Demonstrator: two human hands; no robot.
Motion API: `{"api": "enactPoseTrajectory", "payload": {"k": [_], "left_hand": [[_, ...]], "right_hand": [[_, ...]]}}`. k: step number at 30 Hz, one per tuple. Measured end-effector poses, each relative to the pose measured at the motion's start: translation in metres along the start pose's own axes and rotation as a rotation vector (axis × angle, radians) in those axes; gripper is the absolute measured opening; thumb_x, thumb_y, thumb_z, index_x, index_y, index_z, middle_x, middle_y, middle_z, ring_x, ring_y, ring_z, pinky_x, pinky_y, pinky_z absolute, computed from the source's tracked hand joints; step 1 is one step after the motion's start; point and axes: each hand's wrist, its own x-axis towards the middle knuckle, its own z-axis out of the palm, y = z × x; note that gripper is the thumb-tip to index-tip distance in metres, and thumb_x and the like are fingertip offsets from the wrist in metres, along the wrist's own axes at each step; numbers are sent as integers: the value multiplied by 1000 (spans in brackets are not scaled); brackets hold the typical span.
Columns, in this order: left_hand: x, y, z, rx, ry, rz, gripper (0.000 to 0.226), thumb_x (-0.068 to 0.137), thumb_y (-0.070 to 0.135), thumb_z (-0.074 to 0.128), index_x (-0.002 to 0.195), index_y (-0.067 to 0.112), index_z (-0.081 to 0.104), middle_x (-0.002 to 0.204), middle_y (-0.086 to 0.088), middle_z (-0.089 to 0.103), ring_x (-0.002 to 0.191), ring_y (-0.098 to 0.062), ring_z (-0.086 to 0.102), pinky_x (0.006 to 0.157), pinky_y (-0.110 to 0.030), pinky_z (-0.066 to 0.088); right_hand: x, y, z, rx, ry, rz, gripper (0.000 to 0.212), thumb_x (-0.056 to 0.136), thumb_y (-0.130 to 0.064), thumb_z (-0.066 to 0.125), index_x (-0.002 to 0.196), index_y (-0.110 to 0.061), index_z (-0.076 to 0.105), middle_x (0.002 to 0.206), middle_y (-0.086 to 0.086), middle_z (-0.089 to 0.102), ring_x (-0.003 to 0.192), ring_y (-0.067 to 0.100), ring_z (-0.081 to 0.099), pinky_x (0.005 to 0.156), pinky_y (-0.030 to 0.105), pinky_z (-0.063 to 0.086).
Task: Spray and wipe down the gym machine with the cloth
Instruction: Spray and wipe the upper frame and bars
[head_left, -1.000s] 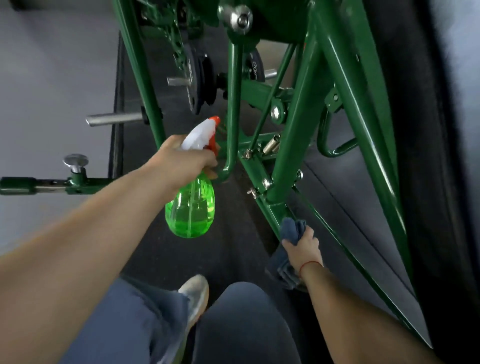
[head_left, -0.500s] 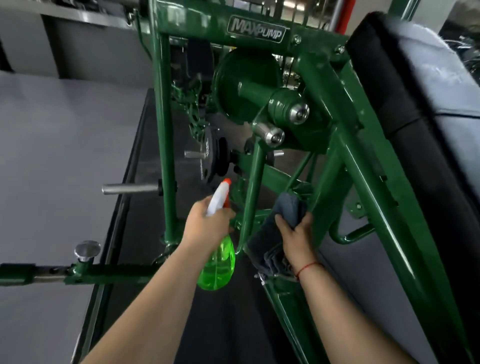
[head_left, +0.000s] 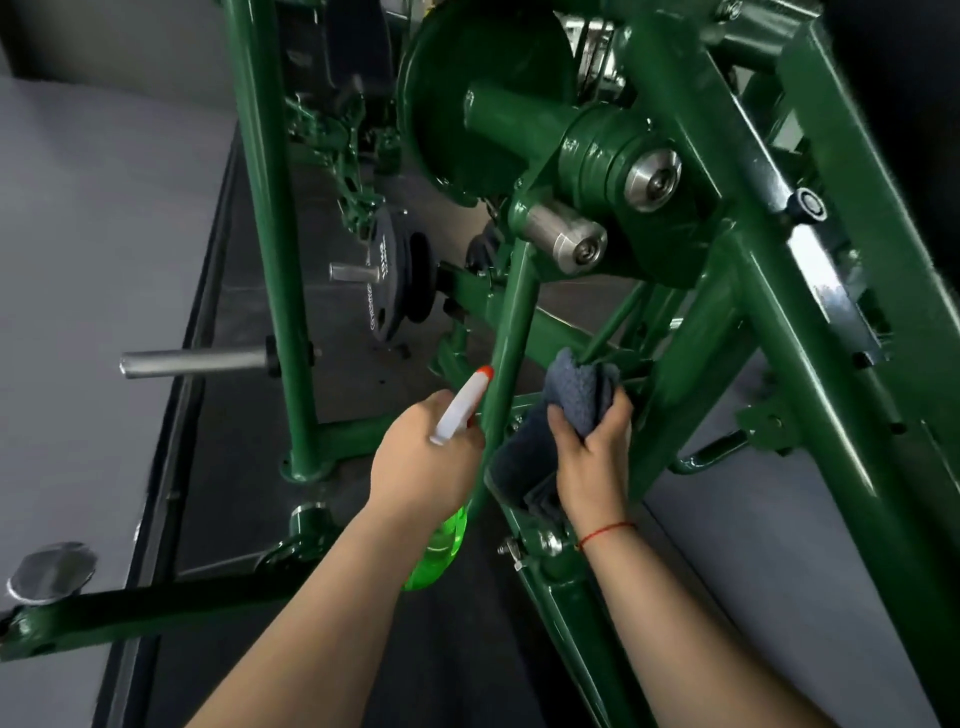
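A dark green gym machine frame (head_left: 691, 374) fills the upper and right part of the head view. My left hand (head_left: 423, 467) grips a green spray bottle (head_left: 434, 551) with a white head and red nozzle pointing up toward a slanted green bar (head_left: 511, 332). My right hand (head_left: 589, 452) grips a grey-blue cloth (head_left: 576, 387) bunched at the top, its tail hanging down beside the wrist. The cloth is held against the frame where several bars meet, just right of the slanted bar.
A black weight plate (head_left: 387, 280) sits on a steel peg behind the upright post (head_left: 270, 234). Another bare steel peg (head_left: 197, 361) sticks out left. A low green arm with a round silver knob (head_left: 52, 571) lies at bottom left. Grey floor lies on the left.
The view has closed in on the frame joint. My right hand went from the low base bar up to the joint with the cloth. My left hand keeps the bottle beside it.
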Motion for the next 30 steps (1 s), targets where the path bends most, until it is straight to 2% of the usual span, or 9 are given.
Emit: {"api": "enactPoseTrajectory", "payload": {"k": [3,6,9,12,16,21,24,27,30], "left_hand": [[10,-2,2,56,49,-9,41,69,30,41,99,17,66,74,-13,60,59,-22,46,57,-35,41],[18,-5,3,65,70,-36,26,76,30,45,87,12,61,67,-12,54,56,-21,42,55,-33,37],[21,-10,1,39,68,-12,20,88,21,55,74,8,49,56,3,42,50,-15,37,55,-31,38],[25,-17,-5,7,60,4,22,88,19,58,73,6,47,56,1,45,51,-17,40,57,-34,42],[28,-21,-13,-7,83,28,17,84,18,57,80,3,50,63,-3,46,56,-18,42,57,-35,41],[23,-21,-27,-60,104,47,14,86,13,58,86,-1,55,65,-14,50,59,-20,47,60,-36,41],[19,-19,-34,-54,94,57,18,84,15,59,85,-2,52,70,-22,50,60,-21,45,60,-37,39],[16,-15,-41,-57,78,32,19,84,14,57,84,-3,49,74,-26,50,61,-19,38,60,-34,36],[17,-12,-44,-108,83,25,20,85,14,57,83,-4,48,70,-22,46,62,-19,39,63,-34,39]], "right_hand": [[11,-3,13,-5,101,-75,73,91,-22,69,150,-4,30,137,-2,36,128,11,39,107,15,30],[25,-9,26,-95,215,-226,69,88,-26,71,146,-7,38,138,7,41,127,21,43,109,34,36],[53,-13,44,-261,236,-482,61,80,-19,74,137,-10,53,139,17,44,125,37,45,108,49,38],[76,-8,63,-409,207,-688,55,80,-15,69,134,-21,61,139,9,45,120,34,45,104,49,41],[67,18,71,-459,207,-782,51,81,-9,67,130,-24,66,135,10,53,114,34,50,96,48,45],[26,39,75,-844,-99,-825,60,67,-11,74,123,-32,68,130,-1,57,114,31,46,85,42,38],[37,-2,77,-913,-102,-783,59,67,-10,67,122,-30,67,126,0,60,108,31,50,81,41,36],[70,-56,86,-1035,-73,-838,50,75,-12,57,123,-25,64,134,3,54,107,32,51,82,42,34],[97,-96,100,-1292,0,-1005,38,84,-14,39,101,-22,71,115,3,62,98,29,55,80,40,28]]}}
